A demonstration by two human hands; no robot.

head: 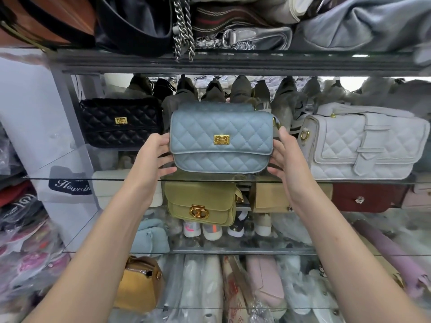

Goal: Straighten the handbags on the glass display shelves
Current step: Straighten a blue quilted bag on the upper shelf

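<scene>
A light blue quilted handbag (221, 138) with a gold clasp stands on the middle glass shelf (70, 177), facing me. My left hand (154, 155) holds its left side, thumb on the front edge and fingers under the bottom corner. My right hand (282, 157) holds its right side the same way. A black quilted handbag (120, 123) stands to its left. A white quilted handbag (363, 145) lies to its right, slightly tilted.
On the shelf below are an olive handbag (200, 202) with a gold clasp, a tan bag (270, 199) and a dark red bag (361, 198). Dark bags and a chain strap (183, 29) crowd the top shelf. A mustard bag (140, 283) sits low left. Packaged goods (21, 229) pile at left.
</scene>
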